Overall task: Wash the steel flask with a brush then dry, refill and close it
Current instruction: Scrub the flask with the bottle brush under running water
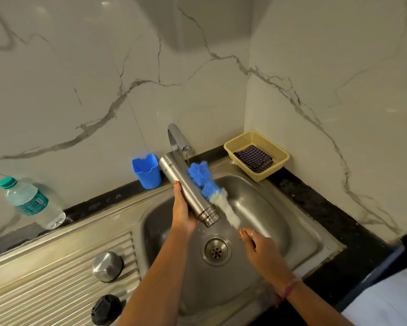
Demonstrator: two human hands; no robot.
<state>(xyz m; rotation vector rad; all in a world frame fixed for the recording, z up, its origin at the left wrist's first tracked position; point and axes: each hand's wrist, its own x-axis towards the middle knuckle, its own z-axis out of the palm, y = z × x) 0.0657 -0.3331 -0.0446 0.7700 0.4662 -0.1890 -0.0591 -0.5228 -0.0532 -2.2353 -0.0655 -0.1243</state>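
Over sink (299, 222), flask (186, 187) left hand (181, 208), brush (211, 191) right hand (260, 247)

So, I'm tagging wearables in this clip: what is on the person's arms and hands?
Both forearms are bare, with no sleeves showing. The left hand has orange-red nail polish. The right hand has the same polish, a thin ring on one finger and a pinkish thread band around the wrist.

free: sink basin (268, 208) right side | blocked: tap (176, 138), blue cup (147, 171) behind
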